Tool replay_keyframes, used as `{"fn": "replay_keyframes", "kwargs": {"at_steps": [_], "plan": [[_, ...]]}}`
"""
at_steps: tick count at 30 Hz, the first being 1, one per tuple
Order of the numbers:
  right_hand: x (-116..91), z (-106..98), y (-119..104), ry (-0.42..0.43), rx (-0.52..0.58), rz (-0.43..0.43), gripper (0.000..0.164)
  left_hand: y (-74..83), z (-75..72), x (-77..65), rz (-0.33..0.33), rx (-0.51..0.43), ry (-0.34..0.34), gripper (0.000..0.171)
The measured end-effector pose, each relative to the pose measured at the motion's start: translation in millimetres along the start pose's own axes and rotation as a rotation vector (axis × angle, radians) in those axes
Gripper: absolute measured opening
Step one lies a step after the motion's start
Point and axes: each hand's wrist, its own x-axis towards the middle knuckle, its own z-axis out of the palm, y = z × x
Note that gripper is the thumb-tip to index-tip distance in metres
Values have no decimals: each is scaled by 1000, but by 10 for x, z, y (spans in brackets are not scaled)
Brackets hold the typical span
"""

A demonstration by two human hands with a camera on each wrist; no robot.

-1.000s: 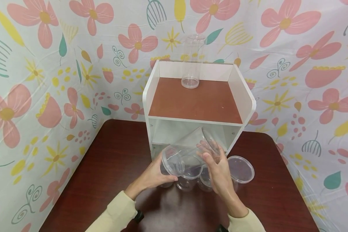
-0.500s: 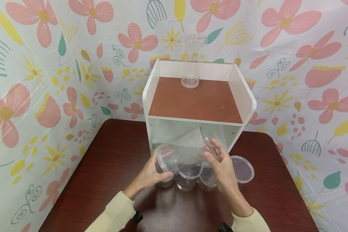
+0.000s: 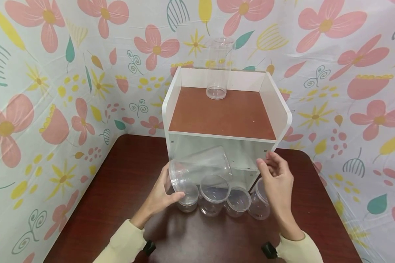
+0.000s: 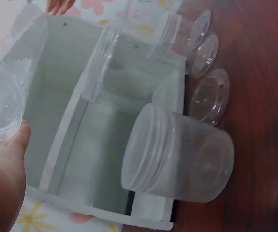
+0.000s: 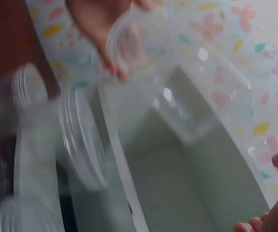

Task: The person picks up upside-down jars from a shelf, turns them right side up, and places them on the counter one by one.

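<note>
My left hand (image 3: 159, 197) grips a large clear plastic jar (image 3: 204, 162) by one rim end, thumb at the front. The jar lies tilted on its side in the air, before the shelf unit. In the left wrist view, the jar's ridged rim (image 4: 13, 104) shows above the thumb. My right hand (image 3: 278, 186) is apart from the jar, to its right, with fingers loosely bent and nothing between them. Below stand several clear jars in a row, among them a taller one (image 3: 214, 193) and a short one (image 3: 238, 201). The rightmost jar (image 3: 259, 202) is partly behind my right hand.
A white shelf unit (image 3: 284, 113) with a brown top stands on the dark red table (image 3: 135, 168). On its top board, toward the back, is a tall clear cylinder (image 3: 218, 69). Flower-patterned cloth (image 3: 112, 84) hangs behind and at the sides.
My right hand has let go of the large jar and moved right. My left hand has shifted slightly left with the jar, which now lies nearer to level.
</note>
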Motion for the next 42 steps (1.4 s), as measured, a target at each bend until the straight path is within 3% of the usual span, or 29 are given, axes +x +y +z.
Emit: {"fn": "replay_keyframes", "kwargs": {"at_steps": [3, 6, 11, 16, 30, 34, 42], "plan": [[103, -70, 103, 80, -75, -91, 43, 47, -58, -5, 18, 8, 9, 98], [205, -110, 186, 112, -143, -120, 44, 96, -110, -15, 24, 30, 22, 95], [336, -104, 260, 103, -224, -95, 43, 149, -195, -44, 31, 43, 42, 92], [424, -53, 308, 81, -275, -122, 35, 193, -279, -66, 57, 60, 66, 90], [564, 32, 473, 121, -365, -177, 17, 403, -454, -141, -9, 167, 157, 91], [570, 33, 477, 124, -372, -191, 16, 487, -536, -146, -27, 238, 169, 90], [563, 40, 432, 131, -351, -222, 15, 673, -668, -120, 18, 387, 194, 92]]}}
